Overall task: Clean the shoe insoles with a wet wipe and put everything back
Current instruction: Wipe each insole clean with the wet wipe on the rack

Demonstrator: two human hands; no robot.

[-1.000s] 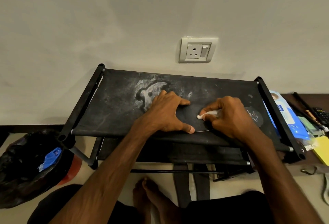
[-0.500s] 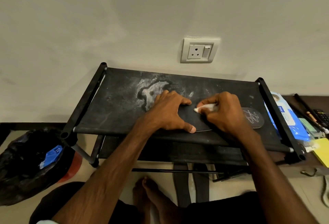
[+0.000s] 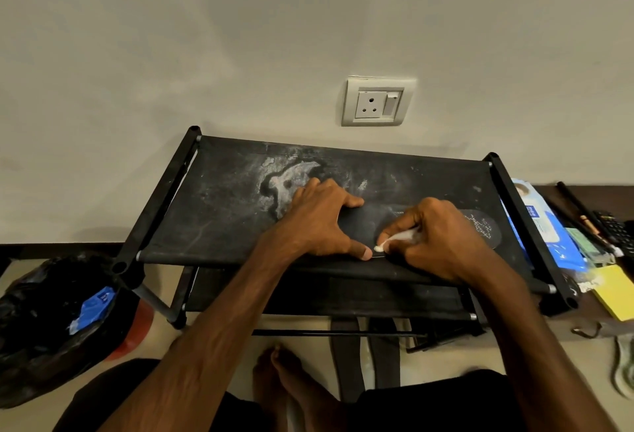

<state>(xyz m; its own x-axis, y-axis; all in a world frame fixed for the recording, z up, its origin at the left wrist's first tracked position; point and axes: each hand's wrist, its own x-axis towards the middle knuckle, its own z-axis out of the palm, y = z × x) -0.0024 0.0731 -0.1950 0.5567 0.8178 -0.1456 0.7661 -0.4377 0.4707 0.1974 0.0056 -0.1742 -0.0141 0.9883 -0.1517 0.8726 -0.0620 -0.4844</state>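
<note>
Currently, the left hand point(image 3: 319, 222) lies flat on the left end of the insole point(image 3: 363, 225). Its fingers are spread and straight, and the thumb is stretched along the near edge. It presses down and grips nothing. The right hand point(image 3: 435, 239) has its fingers curled round a rolled white wet wipe point(image 3: 398, 237). The tip of the wipe touches the insole close to the front edge of the shoe rack point(image 3: 212, 219).

The insole (black, with a pale line pattern on its right end) lies lengthwise on the rack's top shelf, in the right front part. A pale, dusty stain point(image 3: 284, 188) marks the same shelf nearer the rack's middle.

A blue-and-white wipes pack point(image 3: 545, 225) lies just beside the rack's right rail, and a yellow pad point(image 3: 617, 294) sits off the rack's right front corner. A black bin bag point(image 3: 44, 321) holding a blue scrap stands near the rack's left front leg. A wall socket point(image 3: 377, 102) is mounted above the rack.
</note>
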